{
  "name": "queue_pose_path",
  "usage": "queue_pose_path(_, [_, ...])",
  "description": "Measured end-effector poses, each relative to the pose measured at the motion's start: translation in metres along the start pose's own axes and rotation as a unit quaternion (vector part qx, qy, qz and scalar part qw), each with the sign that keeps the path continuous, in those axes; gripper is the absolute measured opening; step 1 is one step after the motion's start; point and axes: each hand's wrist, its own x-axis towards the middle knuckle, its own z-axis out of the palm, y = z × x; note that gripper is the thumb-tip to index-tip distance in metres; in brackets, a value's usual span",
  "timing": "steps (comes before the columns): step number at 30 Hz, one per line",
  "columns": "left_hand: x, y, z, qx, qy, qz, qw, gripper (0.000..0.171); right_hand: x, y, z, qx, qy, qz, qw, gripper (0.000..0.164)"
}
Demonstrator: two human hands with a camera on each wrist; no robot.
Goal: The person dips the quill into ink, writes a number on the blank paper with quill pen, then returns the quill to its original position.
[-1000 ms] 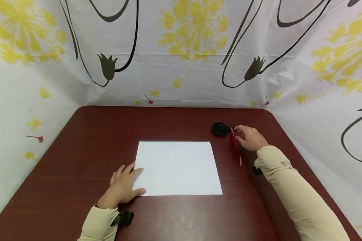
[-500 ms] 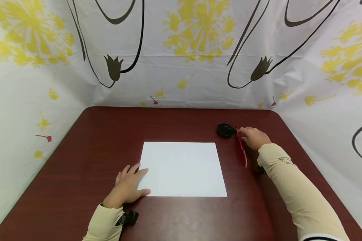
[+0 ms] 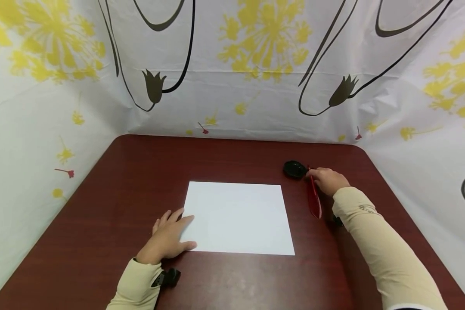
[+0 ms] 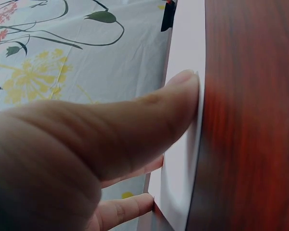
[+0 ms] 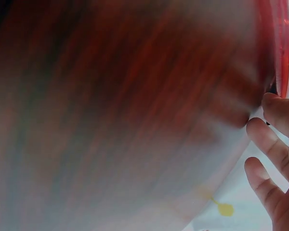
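A sheet of white paper [image 3: 240, 217] lies in the middle of the table. My left hand [image 3: 165, 237] rests at its left edge with spread fingers; the thumb [image 4: 178, 96] presses the near edge of the paper in the left wrist view. To the right of the sheet, a red see-through plastic piece [image 3: 315, 200] with a curved outline stands tilted on edge. My right hand [image 3: 329, 181] pinches its far end, and fine tick marks show near the fingertips [image 5: 274, 103] in the right wrist view. Left of those fingers lies a dark, round, shiny object [image 3: 294, 169].
The dark red wooden table [image 3: 232, 284] has rounded far corners. White cloth [image 3: 263, 107] printed with flowers hangs behind it and at both sides. Each wrist carries a small black camera [image 3: 170, 278].
The view has shifted, so everything sits further right in the frame. My right fingers have closed in around the far end of the red plastic piece. The left hand stays on the paper.
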Motion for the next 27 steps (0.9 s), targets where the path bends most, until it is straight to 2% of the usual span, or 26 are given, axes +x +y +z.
queue_pose_path(7, [-0.004, 0.001, 0.003, -0.001, -0.013, -0.009, 0.9999, 0.070, -0.002, -0.002, 0.002, -0.014, -0.027, -0.003, 1.000, 0.028])
queue_pose_path(13, [0.003, 0.003, -0.001, -0.005, 0.008, 0.008, 0.9999, 0.068, 0.002, 0.006, -0.007, -0.018, -0.010, -0.004, 1.000, 0.025])
queue_pose_path(17, [0.007, 0.003, -0.004, 0.001, 0.009, 0.008, 0.9999, 0.069, 0.006, 0.008, -0.014, -0.020, -0.011, -0.012, 1.000, 0.021])
queue_pose_path(20, [0.008, 0.002, -0.006, 0.005, 0.017, 0.010, 0.9998, 0.069, 0.007, 0.007, -0.016, -0.021, 0.006, -0.013, 1.000, 0.021])
queue_pose_path(27, [0.000, 0.001, -0.001, -0.004, -0.003, -0.007, 1.0000, 0.069, 0.001, 0.001, -0.009, 0.001, -0.009, -0.015, 1.000, 0.021])
